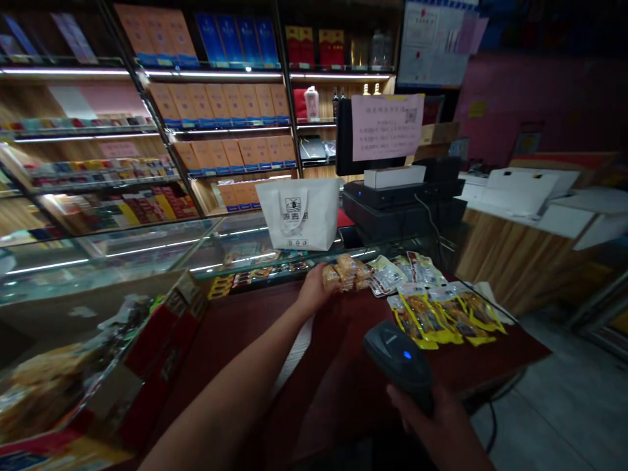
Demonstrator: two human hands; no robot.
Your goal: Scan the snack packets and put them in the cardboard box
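My left hand [313, 289] reaches out across the dark red counter and is closed at the left end of a bunch of small clear-wrapped tan snack packs [346, 272]. Its fingertips are partly hidden behind the wrappers. In my right hand [436, 418] is a black barcode scanner [398, 358] with a blue light on top, its head tilted up toward the goods. Just right of the snack packs lie several white and red food pouches [387, 275]. In front of these, yellow-edged clear packets of brown food [441, 314] are spread in an overlapping row.
A white tote bag [314, 216] stands on the glass display case [196, 252] behind my left hand. Farther right is a monitor with a pink notice [385, 127] above a black register [402, 209]. An open carton of packaged food [161, 366] sits at left. Stocked shelves [220, 127] line the back.
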